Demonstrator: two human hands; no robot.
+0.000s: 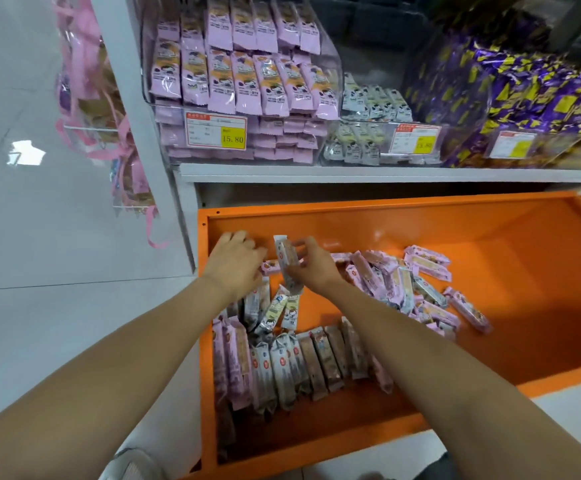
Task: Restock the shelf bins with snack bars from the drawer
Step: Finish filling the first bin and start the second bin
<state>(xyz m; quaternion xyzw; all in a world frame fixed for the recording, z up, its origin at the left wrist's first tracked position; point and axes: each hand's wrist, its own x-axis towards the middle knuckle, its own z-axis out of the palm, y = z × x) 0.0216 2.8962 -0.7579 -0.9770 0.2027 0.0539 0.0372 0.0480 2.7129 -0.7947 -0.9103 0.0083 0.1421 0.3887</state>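
Pinching a pale-wrapped snack bar (286, 259) between thumb and fingers, the right hand (311, 268) holds it tilted up off the drawer floor, probably for gathering before a lift. Just left of it, the left hand (235, 263) sits palm-down, fingers bent toward a pink bar (270, 267); whether it grips anything I cannot tell. More loose bars (282, 358) lie below and right of both hands in the orange drawer (489, 230). Above the hands stand the shelf bins (368, 133), the middle one low.
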